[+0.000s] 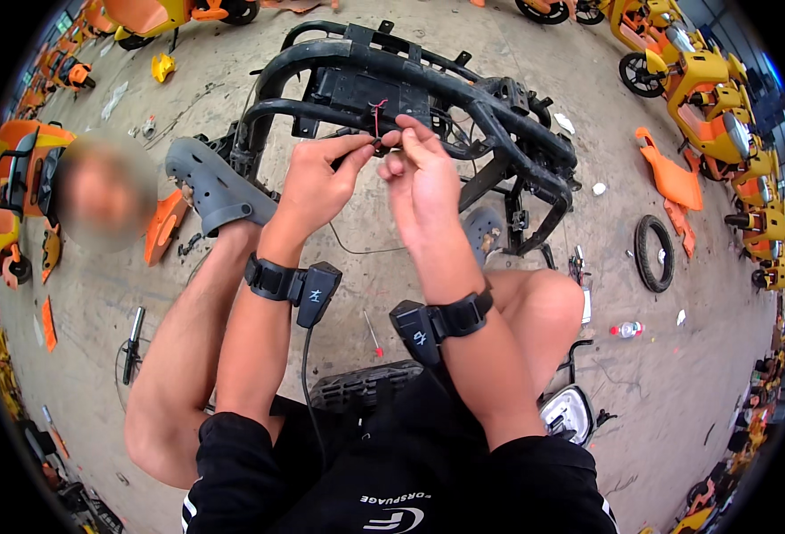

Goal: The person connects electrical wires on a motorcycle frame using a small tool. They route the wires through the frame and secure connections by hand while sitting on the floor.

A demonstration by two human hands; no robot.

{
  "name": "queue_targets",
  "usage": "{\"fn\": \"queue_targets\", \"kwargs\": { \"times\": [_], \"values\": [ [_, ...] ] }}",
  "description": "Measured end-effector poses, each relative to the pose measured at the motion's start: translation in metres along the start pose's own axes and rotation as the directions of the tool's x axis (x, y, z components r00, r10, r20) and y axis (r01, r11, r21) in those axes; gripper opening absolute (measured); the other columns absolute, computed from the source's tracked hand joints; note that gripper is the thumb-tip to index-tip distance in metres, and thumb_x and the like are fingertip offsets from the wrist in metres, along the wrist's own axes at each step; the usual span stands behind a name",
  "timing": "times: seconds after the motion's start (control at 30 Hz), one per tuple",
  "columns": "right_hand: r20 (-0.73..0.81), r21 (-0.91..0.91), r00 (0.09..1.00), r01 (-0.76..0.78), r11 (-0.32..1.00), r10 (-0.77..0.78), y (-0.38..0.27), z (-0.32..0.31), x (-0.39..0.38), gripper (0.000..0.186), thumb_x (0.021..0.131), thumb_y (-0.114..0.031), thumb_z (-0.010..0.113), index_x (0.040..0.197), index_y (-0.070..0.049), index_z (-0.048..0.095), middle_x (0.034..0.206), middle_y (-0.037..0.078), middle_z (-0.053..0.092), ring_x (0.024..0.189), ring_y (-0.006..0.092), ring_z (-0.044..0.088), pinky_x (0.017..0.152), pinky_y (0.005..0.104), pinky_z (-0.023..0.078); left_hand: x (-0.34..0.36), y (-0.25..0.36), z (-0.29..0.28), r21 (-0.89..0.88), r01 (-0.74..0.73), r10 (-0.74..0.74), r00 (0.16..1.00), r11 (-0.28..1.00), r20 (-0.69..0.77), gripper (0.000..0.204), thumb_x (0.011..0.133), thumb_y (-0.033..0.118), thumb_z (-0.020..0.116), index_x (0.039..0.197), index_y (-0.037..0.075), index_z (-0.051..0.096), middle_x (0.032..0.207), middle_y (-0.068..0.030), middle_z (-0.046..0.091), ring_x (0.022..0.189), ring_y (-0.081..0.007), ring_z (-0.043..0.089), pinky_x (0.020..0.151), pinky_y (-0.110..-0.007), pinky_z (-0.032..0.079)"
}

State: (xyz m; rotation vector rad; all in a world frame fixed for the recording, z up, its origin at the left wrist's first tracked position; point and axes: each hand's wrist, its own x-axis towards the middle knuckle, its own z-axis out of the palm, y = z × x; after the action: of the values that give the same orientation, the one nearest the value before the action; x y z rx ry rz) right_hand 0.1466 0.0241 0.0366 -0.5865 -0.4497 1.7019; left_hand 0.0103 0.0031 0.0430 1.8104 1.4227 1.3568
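Both my hands meet over the black tubular scooter frame point(535, 165), which lies on the floor in front of me. My left hand point(317, 182) pinches a small dark wire end between thumb and index finger. Close against it, the thumb and fingers of my right hand point(423, 173) are closed on the same spot; its index finger reaches upward. A thin red wire point(377, 117) rises from just above the fingertips toward a black box point(343, 89) inside the frame. My fingers partly hide the wire end, so its exact shape cannot be made out.
A red-handled screwdriver point(374, 336) lies between my legs. To the right are a loose tyre point(654, 254), a plastic bottle point(626, 330) and orange body panels point(668, 173). Yellow scooters point(713, 116) line both sides. At the left is a blurred patch point(107, 190).
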Motion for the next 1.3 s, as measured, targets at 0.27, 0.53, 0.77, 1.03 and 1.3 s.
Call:
{"fn": "queue_targets", "kwargs": {
  "times": [0.27, 0.53, 0.77, 1.03, 1.3],
  "values": [
    [0.667, -0.7, 0.734, 0.559, -0.445, -0.128, -0.046, -0.002, 0.003, 0.021, 0.082, -0.016, 0.064, 0.1, -0.005, 0.066, 0.098, 0.015, 0.06, 0.092, 0.0346, 0.062, 0.073, 0.0433, 0.054, 0.004, -0.006, -0.001, 0.134, -0.13, 0.121, 0.989, 0.982, 0.08, 0.022, 0.089, 0.004, 0.059, 0.107, -0.004, 0.069, 0.092, -0.0189, 0.072, 0.08, -0.0225, 0.07, 0.074, -0.031, 0.052],
    [0.716, -0.502, 0.681, 0.657, -0.563, 0.156, -0.044, -0.011, 0.039, 0.01, 0.076, -0.015, 0.064, 0.078, -0.007, 0.07, 0.075, 0.016, 0.069, 0.074, 0.0337, 0.069, 0.067, 0.0437, 0.055, 0.017, -0.095, -0.01, 0.315, -0.306, 0.283, 0.952, 0.899, 0.117, 0.024, 0.101, 0.01, 0.051, 0.117, -0.002, 0.064, 0.074, -0.0009, 0.052, 0.066, -0.0076, 0.045, 0.061, -0.024, 0.039],
    [0.672, -0.63, 0.738, 0.616, -0.473, 0.066, -0.02, -0.011, 0.034, 0.015, 0.072, -0.018, 0.067, 0.077, -0.004, 0.071, 0.074, 0.016, 0.07, 0.074, 0.0327, 0.069, 0.068, 0.0413, 0.053, 0.037, -0.128, -0.015, 0.49, -0.499, 0.48, 0.86, 0.715, 0.175, 0.026, 0.105, 0.022, 0.047, 0.109, -0.002, 0.057, 0.084, 0.0008, 0.053, 0.07, -0.0052, 0.04, 0.061, -0.022, 0.033],
    [0.664, -0.636, 0.746, 0.603, -0.481, 0.057, -0.008, -0.009, 0.034, 0.02, 0.063, -0.019, 0.07, 0.076, -0.003, 0.069, 0.072, 0.018, 0.068, 0.07, 0.0348, 0.068, 0.068, 0.0419, 0.053, 0.037, -0.123, -0.021, 0.468, -0.423, 0.386, 0.905, 0.776, 0.177, 0.027, 0.106, 0.022, 0.045, 0.11, -0.002, 0.057, 0.091, -0.003, 0.058, 0.078, -0.0094, 0.047, 0.07, -0.024, 0.04],
    [0.644, -0.658, 0.761, 0.605, -0.449, 0.082, -0.007, -0.008, 0.026, 0.021, 0.064, -0.02, 0.069, 0.076, -0.003, 0.069, 0.072, 0.017, 0.068, 0.07, 0.0351, 0.067, 0.067, 0.0425, 0.052, 0.033, -0.114, -0.03, 0.451, -0.4, 0.331, 0.916, 0.798, 0.227, 0.028, 0.104, 0.021, 0.048, 0.112, -0.004, 0.059, 0.099, -0.0084, 0.065, 0.089, -0.0122, 0.056, 0.082, -0.026, 0.045]
  ]
}}
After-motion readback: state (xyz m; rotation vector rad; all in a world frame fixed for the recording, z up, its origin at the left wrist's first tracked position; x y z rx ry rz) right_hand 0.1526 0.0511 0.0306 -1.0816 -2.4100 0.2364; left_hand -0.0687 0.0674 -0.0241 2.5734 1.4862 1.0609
